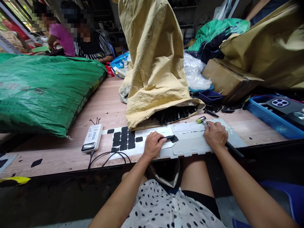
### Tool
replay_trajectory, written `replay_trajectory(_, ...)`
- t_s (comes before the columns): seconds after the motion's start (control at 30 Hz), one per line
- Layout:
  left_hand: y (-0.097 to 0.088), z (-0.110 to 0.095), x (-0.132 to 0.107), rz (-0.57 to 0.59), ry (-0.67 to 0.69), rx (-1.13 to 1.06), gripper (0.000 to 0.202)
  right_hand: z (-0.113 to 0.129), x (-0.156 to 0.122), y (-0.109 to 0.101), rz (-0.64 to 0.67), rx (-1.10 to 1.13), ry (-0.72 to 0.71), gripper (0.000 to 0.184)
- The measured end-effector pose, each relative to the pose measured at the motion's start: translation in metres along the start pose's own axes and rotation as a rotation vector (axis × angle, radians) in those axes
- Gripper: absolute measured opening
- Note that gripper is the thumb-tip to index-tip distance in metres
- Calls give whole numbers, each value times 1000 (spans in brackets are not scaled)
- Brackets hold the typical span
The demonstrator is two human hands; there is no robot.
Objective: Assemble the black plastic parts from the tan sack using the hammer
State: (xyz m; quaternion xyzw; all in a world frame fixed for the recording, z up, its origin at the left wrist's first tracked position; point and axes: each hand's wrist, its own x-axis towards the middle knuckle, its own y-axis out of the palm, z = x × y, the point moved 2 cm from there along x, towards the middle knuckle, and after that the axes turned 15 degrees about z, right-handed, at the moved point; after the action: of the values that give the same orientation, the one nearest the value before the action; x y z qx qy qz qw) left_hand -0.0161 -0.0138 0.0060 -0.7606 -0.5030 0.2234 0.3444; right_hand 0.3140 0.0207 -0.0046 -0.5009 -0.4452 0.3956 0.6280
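Pads (123,139): black squares in rows, just left of the left hand.
Left hand (153,145): thumb and fingers pinch a black strip (169,138), which lies on the sheet (190,148).
Right hand (215,135): closed round a tool (201,120), its head just past the knuckles.
Care: probably best to press the strip flat and keep fingertips clear of the tool head.

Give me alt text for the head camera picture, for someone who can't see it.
A person's left hand pinches a small black part on a grey sheet while the right hand grips a tool. Black pads, a white power bank and a tan sack lie on the wooden table.
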Motion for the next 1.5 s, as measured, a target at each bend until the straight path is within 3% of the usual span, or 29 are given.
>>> replay_trajectory(0.2,-13,-24,-13,21,54,-75,17,4,1,-3,40,-21,14,32)
replay_trajectory(0.3,-13,-46,-42,178,148,-187,21,4,2,-4,41,-30,12,33)
replay_trajectory(0.37,-1,-54,-68,327,174,-205,21,3,2,-3,38,-28,15,33)
replay_trajectory(0.43,20,-49,-92,420,107,-174,19,3,2,-2,40,-22,14,32)
replay_trajectory(0.53,59,-19,-114,432,-232,-82,21,3,2,-2,45,-20,12,32)
replay_trajectory(0.63,89,9,-120,465,-519,95,32,3,2,-2,47,-25,20,33)
replay_trajectory(0.77,96,15,-118,601,-507,240,36,3,3,-3,53,-18,20,34)
replay_trajectory(0.93,74,-17,-117,705,-393,278,21,3,2,-3,41,-17,14,33)
replay_trajectory(1.03,51,-44,-99,640,-274,137,17,4,1,-3,32,-20,10,33)
replay_trajectory(1.13,22,-59,-54,421,-177,-38,23,4,1,-4,38,-22,14,33)
replay_trajectory(1.27,-15,-44,26,-32,-257,-54,25,4,2,-3,41,-25,14,32)
replay_trajectory(1.33,-27,-31,61,-176,-340,1,27,4,2,-2,32,-28,9,31)
replay_trajectory(1.4,-32,-20,90,-178,-456,22,36,3,3,-2,18,-30,4,30)
replay_trajectory(1.5,-35,-13,113,-73,-547,-3,39,3,2,-2,6,-36,-6,30)
